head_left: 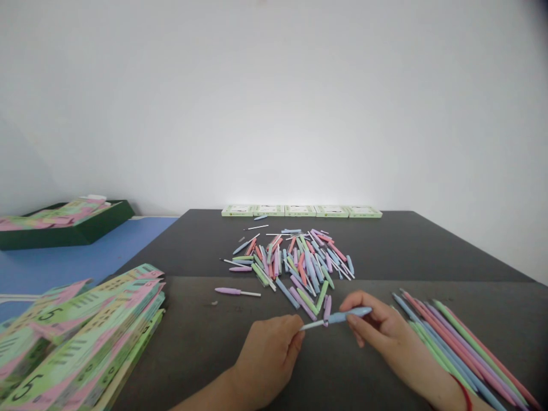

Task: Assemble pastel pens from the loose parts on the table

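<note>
Between my two hands, above the near part of the dark table, a blue pen barrel [342, 315] has a white refill [313, 325] sticking out of its left end. My left hand [274, 348] is closed, pinching the refill's far left end. My right hand [381, 325] pinches the blue barrel near its right tip. Just beyond them spreads a loose pile of pastel pen parts [299, 262] in pink, purple, blue and green, mixed with white refills. A purple barrel with a refill in it [229, 291] lies apart, left of the pile.
Assembled-looking pastel pens [462, 348] lie in a bundle at the right. Printed green and pink packages [85, 337] are stacked at the near left. A green tray [107, 222] of packages stands on a blue surface [141, 242]. Flat boxes [299, 211] line the table's back edge.
</note>
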{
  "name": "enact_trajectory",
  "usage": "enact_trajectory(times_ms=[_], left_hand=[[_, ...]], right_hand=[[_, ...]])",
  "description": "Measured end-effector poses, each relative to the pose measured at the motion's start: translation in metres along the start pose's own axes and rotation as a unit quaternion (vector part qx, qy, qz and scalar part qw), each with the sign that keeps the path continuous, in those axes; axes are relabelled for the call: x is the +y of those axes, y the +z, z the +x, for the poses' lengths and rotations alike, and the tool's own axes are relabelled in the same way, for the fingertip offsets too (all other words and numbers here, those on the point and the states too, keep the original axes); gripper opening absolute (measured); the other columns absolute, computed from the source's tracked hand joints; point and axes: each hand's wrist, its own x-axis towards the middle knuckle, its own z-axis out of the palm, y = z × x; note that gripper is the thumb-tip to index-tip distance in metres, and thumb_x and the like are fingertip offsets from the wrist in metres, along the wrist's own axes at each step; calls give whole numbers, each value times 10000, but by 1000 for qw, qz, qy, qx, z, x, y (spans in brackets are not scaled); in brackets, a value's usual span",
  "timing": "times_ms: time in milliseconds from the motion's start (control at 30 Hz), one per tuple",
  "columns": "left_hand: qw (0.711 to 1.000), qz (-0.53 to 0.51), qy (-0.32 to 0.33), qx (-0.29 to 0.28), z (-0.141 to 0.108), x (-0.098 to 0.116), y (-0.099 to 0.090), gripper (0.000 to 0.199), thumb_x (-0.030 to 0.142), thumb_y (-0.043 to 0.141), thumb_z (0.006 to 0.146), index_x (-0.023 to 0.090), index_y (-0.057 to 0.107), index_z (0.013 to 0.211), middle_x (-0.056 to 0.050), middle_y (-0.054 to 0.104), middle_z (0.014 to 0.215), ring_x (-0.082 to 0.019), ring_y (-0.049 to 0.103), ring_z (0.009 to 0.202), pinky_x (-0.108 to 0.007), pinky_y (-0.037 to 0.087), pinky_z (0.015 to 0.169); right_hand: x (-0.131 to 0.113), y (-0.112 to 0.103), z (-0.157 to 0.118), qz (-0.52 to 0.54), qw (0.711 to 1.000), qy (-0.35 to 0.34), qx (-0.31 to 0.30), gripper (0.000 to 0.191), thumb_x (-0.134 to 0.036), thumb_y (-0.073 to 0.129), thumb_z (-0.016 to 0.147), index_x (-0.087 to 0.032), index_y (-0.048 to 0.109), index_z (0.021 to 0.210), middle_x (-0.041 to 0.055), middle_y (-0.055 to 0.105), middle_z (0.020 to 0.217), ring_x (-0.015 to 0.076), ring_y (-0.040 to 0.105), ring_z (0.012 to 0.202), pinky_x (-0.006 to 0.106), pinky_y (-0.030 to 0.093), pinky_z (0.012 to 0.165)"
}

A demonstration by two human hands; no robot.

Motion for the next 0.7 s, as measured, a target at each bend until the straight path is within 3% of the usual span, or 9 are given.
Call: enact_trajectory(times_ms=[200, 400, 700], left_hand=[[999, 37, 0, 0, -4, 5, -2, 114, 228, 432, 889, 220, 516, 966, -34, 650, 908, -201, 591, 805, -286, 387, 679], [997, 71, 27, -31, -6, 9, -2, 127, 186, 387, 912, 211, 492, 978, -39, 638, 916, -199, 587, 807, -295, 411, 695], [990, 99, 63, -80, -7, 2, 8, 130, 138, 411, 899, 210, 483, 980, -31, 644, 912, -196, 606, 805, -281, 426, 670]], right_hand=[[11, 16, -1, -46, 997, -1, -64, 49, -210, 555, 834, -204, 601, 853, -17, 587, 675, 145, 552, 634, 239, 412, 592], [19, 24, 0, -59, 993, -18, -100, 92, -214, 573, 834, -201, 658, 867, 4, 648, 724, 143, 594, 627, 233, 444, 587], [9, 27, -2, -52, 990, -14, -129, 153, -264, 546, 870, -173, 667, 847, 5, 666, 681, 125, 607, 566, 220, 461, 570]])
